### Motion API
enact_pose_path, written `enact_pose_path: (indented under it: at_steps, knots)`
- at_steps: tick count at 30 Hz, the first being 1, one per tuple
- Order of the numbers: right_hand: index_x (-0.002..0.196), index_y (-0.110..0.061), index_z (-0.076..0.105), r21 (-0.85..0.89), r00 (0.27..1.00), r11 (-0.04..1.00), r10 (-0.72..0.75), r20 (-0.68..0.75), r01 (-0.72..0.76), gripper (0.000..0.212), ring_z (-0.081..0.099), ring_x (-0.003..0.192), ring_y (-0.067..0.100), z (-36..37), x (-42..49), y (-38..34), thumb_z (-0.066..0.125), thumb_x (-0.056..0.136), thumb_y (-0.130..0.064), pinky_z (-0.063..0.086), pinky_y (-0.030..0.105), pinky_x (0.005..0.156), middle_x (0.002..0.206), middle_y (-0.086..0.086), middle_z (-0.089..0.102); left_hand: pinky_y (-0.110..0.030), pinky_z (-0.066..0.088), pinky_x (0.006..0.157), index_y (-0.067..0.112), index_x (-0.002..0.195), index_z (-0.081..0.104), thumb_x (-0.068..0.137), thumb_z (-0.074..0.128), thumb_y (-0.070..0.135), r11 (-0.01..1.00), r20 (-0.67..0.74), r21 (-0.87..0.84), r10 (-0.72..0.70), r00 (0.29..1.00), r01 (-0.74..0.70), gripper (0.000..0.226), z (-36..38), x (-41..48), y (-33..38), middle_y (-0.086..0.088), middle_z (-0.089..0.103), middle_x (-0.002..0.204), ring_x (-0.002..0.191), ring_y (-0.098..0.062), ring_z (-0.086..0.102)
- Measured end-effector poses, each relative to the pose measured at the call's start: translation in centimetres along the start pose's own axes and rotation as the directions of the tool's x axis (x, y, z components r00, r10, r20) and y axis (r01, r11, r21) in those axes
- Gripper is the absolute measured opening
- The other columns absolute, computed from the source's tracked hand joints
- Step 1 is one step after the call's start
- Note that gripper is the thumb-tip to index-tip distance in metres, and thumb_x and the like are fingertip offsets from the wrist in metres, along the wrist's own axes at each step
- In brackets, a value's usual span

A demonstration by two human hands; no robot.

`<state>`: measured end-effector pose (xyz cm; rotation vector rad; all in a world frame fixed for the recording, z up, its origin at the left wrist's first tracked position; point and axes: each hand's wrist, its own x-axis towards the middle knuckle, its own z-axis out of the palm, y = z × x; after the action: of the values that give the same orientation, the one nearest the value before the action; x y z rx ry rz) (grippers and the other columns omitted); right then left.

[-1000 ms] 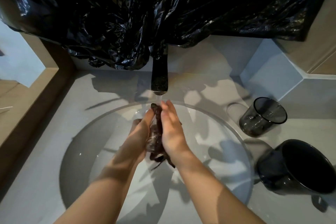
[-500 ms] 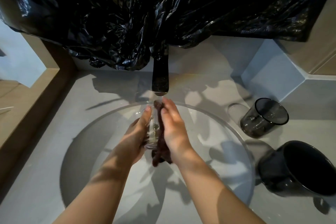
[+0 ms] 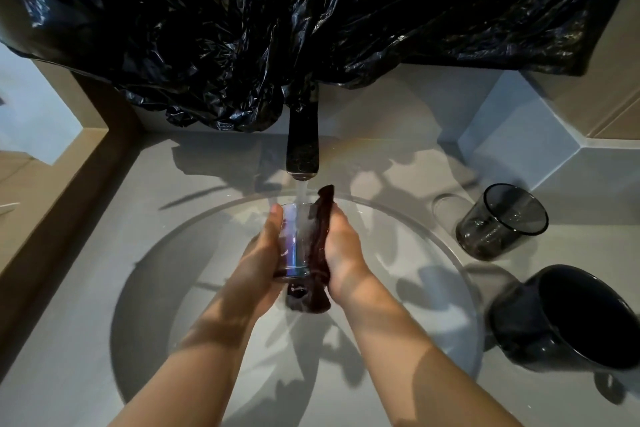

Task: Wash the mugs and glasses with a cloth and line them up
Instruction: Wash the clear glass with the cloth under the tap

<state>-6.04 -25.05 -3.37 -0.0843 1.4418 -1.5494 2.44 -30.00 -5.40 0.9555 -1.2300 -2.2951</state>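
A clear drinking glass [image 3: 293,243] is held upright over the round sink [image 3: 450,253], directly under the running tap [image 3: 302,146]. My left hand [image 3: 259,260] grips the glass from its left side. My right hand [image 3: 341,253] presses a dark wet cloth [image 3: 317,253] against the glass's right side; the cloth hangs below the glass. On the counter to the right stand a smoked glass tumbler [image 3: 502,222] and, nearer to me, a black mug [image 3: 568,319].
Crumpled black plastic sheeting [image 3: 311,17] hangs over the wall behind the tap. A wooden ledge [image 3: 52,191] runs along the left. The grey counter [image 3: 69,340] surrounds the sink.
The cloth has been drawn off the glass's front to its right side, so the clear glass now shows under the water. My hands have spread slightly apart.
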Motion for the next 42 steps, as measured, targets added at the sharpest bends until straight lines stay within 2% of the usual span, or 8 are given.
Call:
enact_pose_path:
  at_steps: [7,13,16,20,25,30,36,42]
  knots:
    - [0.142,-0.033,0.039,-0.512,0.859,0.711,-0.499,0.114,0.481,0.042,0.017,0.141,0.002,0.4,-0.8,2.4,0.041,0.101,-0.029,0.014,0.028,0.119,0.149,-0.019,0.022,-0.042,0.052,0.094,0.017,0.123,0.061,0.091,0.038,0.058,0.999,-0.007,-0.034,-0.043,0.999,0.042,0.057,-0.4,-0.1,0.2,-0.013,0.07,0.112,0.105,-0.025,0.067]
    - [0.091,-0.022,0.068,0.035,1.0,0.999,0.03,0.0,-0.03,0.045,0.067,0.076,0.021,0.3,-1.0,-0.2,0.042,0.091,-0.059,0.052,0.032,0.069,0.076,0.001,0.073,-0.02,0.047,0.082,0.002,0.137,0.049,0.096,0.03,0.05,0.999,0.006,0.021,0.031,0.999,-0.032,0.066,1.3,-0.7,1.0,-0.005,0.07,0.107,0.08,-0.004,0.065]
    - [0.137,-0.034,0.045,-0.147,0.97,0.959,-0.244,0.006,0.242,0.041,0.048,0.125,0.012,1.0,-1.5,2.1,0.037,0.098,-0.044,0.038,0.029,0.103,0.137,-0.007,0.051,-0.032,0.049,0.091,0.014,0.131,0.058,0.072,0.052,0.073,0.999,-0.066,0.018,-0.048,0.997,0.05,0.083,1.2,-0.1,1.5,-0.006,0.07,0.11,0.089,-0.014,0.069]
    - [0.141,-0.038,0.037,-0.306,0.896,0.847,-0.443,0.047,0.435,0.04,0.028,0.136,0.003,0.9,-1.8,2.6,0.038,0.101,-0.03,0.025,0.024,0.112,0.147,-0.018,0.027,-0.031,0.054,0.054,0.017,0.114,0.066,0.076,0.054,0.069,0.994,-0.162,0.094,-0.033,0.986,0.049,0.065,-0.4,0.4,1.1,-0.015,0.072,0.1,0.079,-0.029,0.07]
    - [0.087,-0.021,0.069,0.012,0.996,1.0,-0.027,0.083,0.026,0.053,0.069,0.062,0.014,0.2,-1.4,-0.4,0.037,0.091,-0.063,0.054,0.031,0.066,0.074,0.0,0.073,-0.033,0.051,0.066,0.015,0.073,0.077,0.097,0.034,0.051,1.0,-0.044,-0.012,-0.024,0.999,0.024,0.061,0.0,0.2,0.9,-0.007,0.073,0.072,0.062,-0.018,0.07]
    - [0.143,-0.041,0.032,-0.292,0.911,0.867,-0.41,0.045,0.405,0.042,0.036,0.135,0.012,1.1,-1.7,1.9,0.033,0.102,-0.033,0.033,0.032,0.112,0.152,-0.008,0.029,-0.035,0.053,0.076,0.018,0.117,0.064,0.078,0.047,0.068,0.999,-0.073,0.046,0.001,0.997,0.002,0.066,-0.2,0.0,0.9,-0.013,0.072,0.104,0.092,-0.023,0.071]
    - [0.105,-0.02,0.067,0.037,0.996,0.996,-0.079,0.052,0.077,0.055,0.071,0.083,0.023,0.5,-0.7,0.4,0.042,0.087,-0.065,0.057,0.036,0.079,0.099,0.009,0.072,-0.033,0.054,0.073,0.012,0.098,0.07,0.091,0.033,0.063,0.997,-0.094,0.049,-0.059,0.994,0.064,0.063,0.6,-0.1,1.3,-0.011,0.073,0.088,0.075,-0.025,0.07]
    - [0.131,-0.058,0.035,-0.266,0.924,0.887,-0.379,0.049,0.378,0.038,0.026,0.134,0.001,0.7,-0.9,2.9,0.04,0.097,-0.043,0.027,0.026,0.112,0.147,-0.023,0.02,-0.036,0.054,0.067,0.017,0.119,0.06,0.069,0.059,0.074,0.993,-0.174,0.114,-0.011,0.985,0.031,0.075,0.1,-0.1,0.9,-0.013,0.071,0.101,0.085,-0.027,0.072]
